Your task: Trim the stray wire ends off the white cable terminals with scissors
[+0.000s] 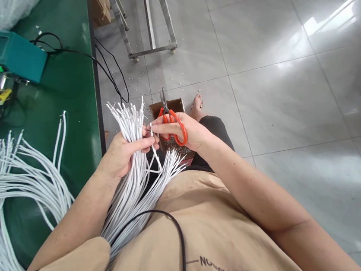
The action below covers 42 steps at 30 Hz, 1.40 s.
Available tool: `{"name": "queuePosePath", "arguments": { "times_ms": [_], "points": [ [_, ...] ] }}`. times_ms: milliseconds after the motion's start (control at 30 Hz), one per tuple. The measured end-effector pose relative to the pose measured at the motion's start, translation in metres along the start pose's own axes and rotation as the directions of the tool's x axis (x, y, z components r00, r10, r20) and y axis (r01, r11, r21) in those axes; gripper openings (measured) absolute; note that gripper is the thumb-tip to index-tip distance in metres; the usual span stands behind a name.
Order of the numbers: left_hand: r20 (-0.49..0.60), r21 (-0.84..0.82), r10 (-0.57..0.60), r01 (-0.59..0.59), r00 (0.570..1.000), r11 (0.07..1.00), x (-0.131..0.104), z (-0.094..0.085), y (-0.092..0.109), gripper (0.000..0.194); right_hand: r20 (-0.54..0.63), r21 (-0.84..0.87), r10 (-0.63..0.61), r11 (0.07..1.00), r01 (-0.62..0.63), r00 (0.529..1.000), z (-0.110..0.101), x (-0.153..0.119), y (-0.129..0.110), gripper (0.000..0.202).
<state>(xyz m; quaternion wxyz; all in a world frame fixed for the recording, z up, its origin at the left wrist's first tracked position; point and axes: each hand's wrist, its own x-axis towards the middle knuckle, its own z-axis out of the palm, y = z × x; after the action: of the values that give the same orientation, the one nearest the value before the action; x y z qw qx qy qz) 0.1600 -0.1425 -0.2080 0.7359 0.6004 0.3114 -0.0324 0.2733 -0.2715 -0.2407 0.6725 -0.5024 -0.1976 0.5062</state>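
My left hand (125,152) is wrapped round a thick bundle of white wires (132,123), whose tips stick up above the fist. Red-handled scissors (180,129) rest in my right hand (180,129), with the blades pointing up and away from the bundle. Between the fingertips of both hands a single white wire (154,146) is pinched. A second group of white wires (167,167) lies across my lap, its tips fanned out below my right hand.
More white wires (38,177) lie on the green table (77,90) at left, near a teal device (15,54) with black cables. Below my hands stands a cardboard box (177,105) holding small clippings. A metal stand (153,50) is on the floor beyond.
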Motion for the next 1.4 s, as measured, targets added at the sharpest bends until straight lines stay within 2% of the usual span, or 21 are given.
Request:
{"name": "queuePosePath", "arguments": {
  "times_ms": [200,267,333,400,467,500,567,800,967,1233,1400],
  "points": [
    [-0.155,0.089,0.045,-0.032,0.987,0.996,0.001,0.003,-0.001,0.026,-0.145,-0.134,-0.031,0.991,0.012,0.989,0.005,-0.007,0.006,0.026],
    [-0.197,0.113,0.057,-0.035,0.979,0.993,0.001,0.004,-0.002,0.027,-0.231,-0.284,-0.061,0.959,-0.008,0.971,0.005,-0.011,0.01,0.028],
    [-0.214,0.121,0.071,-0.046,0.974,0.992,0.001,0.005,-0.002,0.026,-0.291,-0.551,-0.134,0.833,-0.052,0.947,0.003,-0.013,0.015,0.028],
    [-0.216,0.121,0.086,-0.061,0.973,0.991,0.0,0.005,-0.002,0.023,-0.268,-0.79,-0.199,0.606,-0.096,0.943,0.0,-0.016,0.018,0.027],
    [-0.215,0.123,0.095,-0.069,0.972,0.99,0.0,0.006,-0.002,0.02,-0.207,-0.908,-0.219,0.407,-0.104,0.954,0.0,-0.018,0.019,0.026],
    [-0.216,0.128,0.098,-0.071,0.972,0.989,-0.001,0.007,-0.002,0.019,-0.189,-0.932,-0.218,0.346,-0.105,0.957,0.0,-0.019,0.019,0.025],
    [-0.219,0.153,0.115,-0.082,0.969,0.985,-0.001,0.007,-0.002,0.017,-0.18,-0.953,-0.213,0.28,-0.117,0.96,0.003,-0.021,0.016,0.024],
    [-0.226,0.246,0.191,-0.134,0.955,0.96,-0.001,0.006,-0.006,0.016,-0.177,-0.976,-0.188,0.16,-0.148,0.966,0.011,-0.026,0.005,0.029],
    [-0.246,0.304,0.239,-0.16,0.939,0.939,-0.001,0.005,-0.008,0.019,-0.185,-0.979,-0.166,0.116,-0.167,0.968,0.014,-0.027,0.002,0.032],
    [-0.28,0.429,0.315,-0.175,0.907,0.886,0.001,0.006,-0.01,0.015,-0.215,-0.976,-0.142,0.003,-0.217,0.966,0.024,-0.032,-0.007,0.023],
    [-0.288,0.458,0.338,-0.181,0.896,0.87,-0.004,0.008,-0.008,0.012,-0.24,-0.971,-0.11,0.014,-0.239,0.965,0.025,-0.034,-0.004,0.024]
  ]
}}
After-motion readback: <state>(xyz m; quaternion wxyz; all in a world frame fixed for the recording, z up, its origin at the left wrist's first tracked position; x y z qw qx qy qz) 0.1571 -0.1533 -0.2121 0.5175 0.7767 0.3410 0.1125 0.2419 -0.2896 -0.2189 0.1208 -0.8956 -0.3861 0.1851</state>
